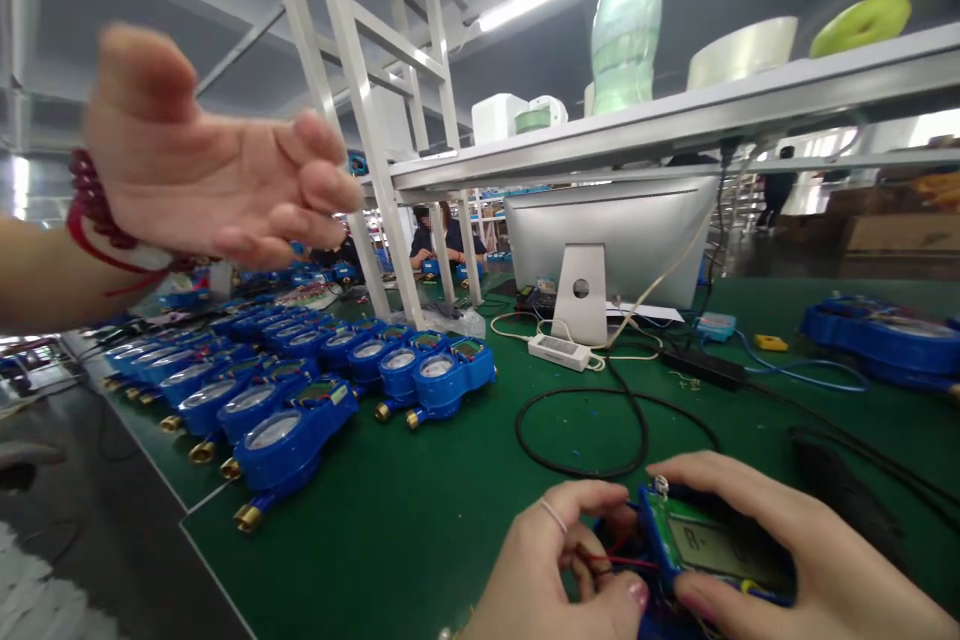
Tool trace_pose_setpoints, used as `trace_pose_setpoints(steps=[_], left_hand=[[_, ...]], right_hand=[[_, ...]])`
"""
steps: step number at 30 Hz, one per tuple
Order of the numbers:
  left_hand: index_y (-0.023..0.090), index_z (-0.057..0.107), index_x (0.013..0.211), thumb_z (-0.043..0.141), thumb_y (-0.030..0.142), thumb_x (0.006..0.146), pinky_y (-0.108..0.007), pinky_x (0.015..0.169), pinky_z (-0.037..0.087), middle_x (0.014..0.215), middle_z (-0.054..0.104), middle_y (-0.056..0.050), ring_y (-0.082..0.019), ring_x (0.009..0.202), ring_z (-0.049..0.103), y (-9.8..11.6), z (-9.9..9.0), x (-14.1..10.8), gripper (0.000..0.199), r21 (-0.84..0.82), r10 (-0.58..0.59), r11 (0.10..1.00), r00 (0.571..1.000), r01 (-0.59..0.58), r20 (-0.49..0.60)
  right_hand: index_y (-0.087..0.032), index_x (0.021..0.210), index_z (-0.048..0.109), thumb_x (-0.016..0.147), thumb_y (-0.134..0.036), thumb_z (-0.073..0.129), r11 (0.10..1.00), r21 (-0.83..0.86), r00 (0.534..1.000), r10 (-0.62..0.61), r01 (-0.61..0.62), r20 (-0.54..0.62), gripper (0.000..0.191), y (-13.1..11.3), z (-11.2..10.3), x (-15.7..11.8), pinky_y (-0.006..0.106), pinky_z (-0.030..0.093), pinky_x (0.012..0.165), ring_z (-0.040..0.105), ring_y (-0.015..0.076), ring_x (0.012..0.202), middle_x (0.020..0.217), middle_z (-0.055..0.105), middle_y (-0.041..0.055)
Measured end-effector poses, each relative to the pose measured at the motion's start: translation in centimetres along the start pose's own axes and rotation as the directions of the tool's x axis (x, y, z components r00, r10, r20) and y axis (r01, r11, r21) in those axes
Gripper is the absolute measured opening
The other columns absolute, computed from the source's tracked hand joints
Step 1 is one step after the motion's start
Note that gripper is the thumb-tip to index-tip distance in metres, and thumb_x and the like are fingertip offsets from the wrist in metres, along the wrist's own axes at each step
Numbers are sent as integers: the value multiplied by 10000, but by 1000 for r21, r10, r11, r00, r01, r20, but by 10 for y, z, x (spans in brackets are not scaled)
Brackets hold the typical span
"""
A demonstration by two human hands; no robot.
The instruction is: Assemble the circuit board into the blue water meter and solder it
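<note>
At the lower right, my right hand (795, 540) grips a green circuit board with a small LCD screen (709, 542), thumb on the near edge and fingers over the far one. Dark digits show on the screen. My left hand (559, 560), a ring on one finger, is closed just left of the board, pinching thin red wires (622, 561) that run toward it. Below the board is a blue meter housing (654, 610), mostly hidden by my hands. Another person's open hand (217, 170), with a red bead bracelet, reaches in from the upper left and is blurred.
Rows of blue water meters (274, 450) with brass ends stand on the green tabletop (420, 540) at left. A monitor (607, 230), a white adapter (559, 352) and black cables (581, 470) lie ahead. Above runs a shelf (525, 145) bearing a bottle (627, 20). One blue meter (877, 335) sits right.
</note>
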State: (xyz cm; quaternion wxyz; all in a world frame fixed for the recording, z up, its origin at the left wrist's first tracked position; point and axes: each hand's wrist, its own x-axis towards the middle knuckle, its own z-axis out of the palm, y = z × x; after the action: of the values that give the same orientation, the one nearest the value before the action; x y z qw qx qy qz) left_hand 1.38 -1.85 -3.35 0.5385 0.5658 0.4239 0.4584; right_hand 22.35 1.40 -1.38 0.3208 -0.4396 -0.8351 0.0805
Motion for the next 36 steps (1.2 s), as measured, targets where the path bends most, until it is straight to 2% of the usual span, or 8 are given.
trace_pose_setpoints(steps=[3, 6, 9, 14, 23, 31, 36], left_hand=[[121, 598, 1088, 671, 141, 668, -221, 591, 399, 1029, 665, -106, -94, 650, 509, 0, 0, -2, 426, 9, 6, 1000, 999, -7, 44], [148, 606, 1059, 703, 168, 709, -226, 602, 427, 1025, 672, -80, -97, 651, 543, -2, -3, -3, 364, 36, 19, 999, 998, -21, 56], [187, 612, 1063, 699, 233, 787, -253, 643, 480, 1044, 666, -60, -120, 689, 589, -5, -5, -4, 294, 76, 29, 997, 998, -33, 63], [160, 588, 1093, 627, 287, 883, -357, 731, 535, 1058, 633, -60, -172, 803, 624, -3, -5, -6, 249, 115, 44, 992, 994, -56, 103], [157, 594, 1093, 599, 292, 908, -405, 809, 531, 1068, 637, -61, -192, 870, 634, 18, -1, -16, 228, 144, 49, 988, 996, -59, 77], [157, 595, 1108, 578, 307, 922, -400, 793, 545, 1082, 634, -64, -205, 899, 637, 31, 3, -20, 240, 162, 10, 987, 999, -17, 46], [160, 584, 1137, 566, 319, 928, -402, 792, 548, 1097, 628, -64, -215, 912, 636, 33, 2, -23, 264, 168, 26, 985, 998, -35, 50]], right_hand=[[-235, 1081, 642, 705, -389, 693, 999, -14, 999, -29, 29, -33, 409, -9, -6, 3, 239, 577, 785, 683, 207, 916, 1035, 688, 45], [-238, 1091, 635, 707, -365, 689, 998, -51, 998, -35, 33, -45, 407, -14, -9, 2, 223, 572, 785, 682, 188, 913, 1039, 687, 30], [-230, 1108, 623, 715, -335, 676, 998, -70, 1000, -7, 6, -18, 410, -18, -10, -1, 230, 565, 808, 674, 185, 930, 1054, 679, 29], [-218, 1120, 621, 741, -331, 666, 996, -57, 998, 63, -62, 17, 398, -28, -14, -4, 269, 562, 827, 660, 200, 957, 1074, 667, 45], [-197, 1158, 565, 773, -346, 660, 999, -11, 998, 50, -50, 41, 423, -33, -19, -3, 301, 548, 866, 636, 205, 1017, 1126, 639, 75], [-187, 1152, 551, 792, -361, 658, 998, 44, 996, 45, -48, 81, 414, -34, -22, -2, 322, 510, 910, 610, 200, 1043, 1147, 618, 75], [-185, 1159, 534, 798, -335, 663, 998, 57, 996, 23, -28, 82, 412, -38, -24, -3, 317, 497, 925, 594, 191, 1061, 1150, 608, 73]])
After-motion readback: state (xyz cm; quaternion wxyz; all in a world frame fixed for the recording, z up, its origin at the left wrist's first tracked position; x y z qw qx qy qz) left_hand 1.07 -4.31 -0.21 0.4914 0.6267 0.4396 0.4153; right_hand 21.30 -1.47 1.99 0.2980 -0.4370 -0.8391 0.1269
